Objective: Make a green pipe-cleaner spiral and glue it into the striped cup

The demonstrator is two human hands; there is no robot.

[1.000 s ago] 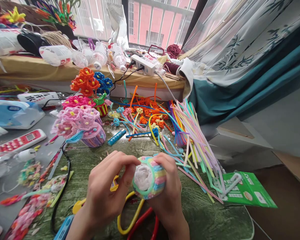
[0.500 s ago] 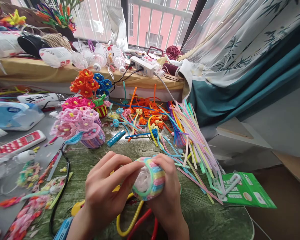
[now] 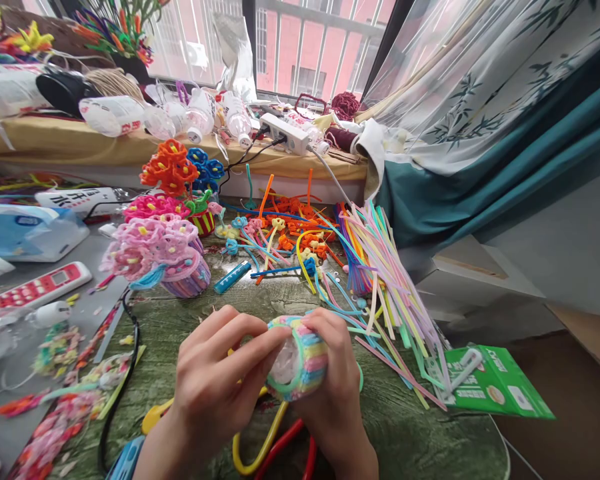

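A small pot wrapped in pastel pipe cleaners [image 3: 313,357] lies tilted in my right hand [image 3: 337,387], its open mouth turned to the left and towards me. Pink, yellow and blue stripes run along its side, and a mint green rim rings the whitish, see-through inside. The fingers of my right hand curl round its far side. My left hand [image 3: 220,380] is closed, with thumb and fingertips pressed together at the upper rim; whatever is pinched there is hidden. Below the hands, a yellow cord [image 3: 263,447] and a red cord [image 3: 285,447] show on the green wooden table [image 3: 420,440].
Pots of pipe-cleaner flowers [image 3: 153,247] stand at the left behind my hands. A teal glue-stick-sized tube [image 3: 233,277] lies beside them. Loose pipe cleaners [image 3: 390,287] spread to the right, near a green packet [image 3: 500,383]. A black cable [image 3: 115,407] runs down the left.
My left hand has shifted very slightly to the right along the rim. The pot has turned a little in my grip; everything else stays put.
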